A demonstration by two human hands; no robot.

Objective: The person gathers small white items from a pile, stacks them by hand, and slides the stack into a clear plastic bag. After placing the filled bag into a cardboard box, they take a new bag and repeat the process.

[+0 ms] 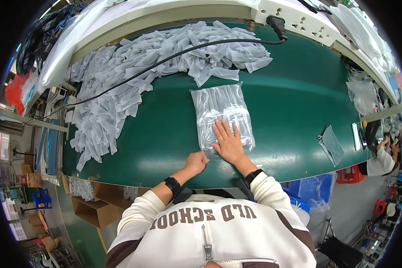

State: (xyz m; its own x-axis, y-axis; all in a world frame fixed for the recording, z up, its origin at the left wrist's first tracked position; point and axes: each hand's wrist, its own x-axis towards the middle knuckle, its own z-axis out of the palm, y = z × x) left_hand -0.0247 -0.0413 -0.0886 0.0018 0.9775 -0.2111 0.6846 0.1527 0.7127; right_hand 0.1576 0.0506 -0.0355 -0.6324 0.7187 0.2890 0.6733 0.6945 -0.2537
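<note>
Beside a curved heap of pale translucent strips (134, 56), a clear rectangular plastic packet (218, 99) lies on the green surface (299, 94). The right hand (228, 143), spread atop it, should press evenly; the left hand (195, 163) curls, hold unclear.

Shows dark green on the table (290, 111), pale grey on the plastic heap (116, 89) at ten o'clock, clear over whitish grey on the bag (219, 98) toward one, cream with dark brown on the sweatshirt (174, 245) at six.
</note>
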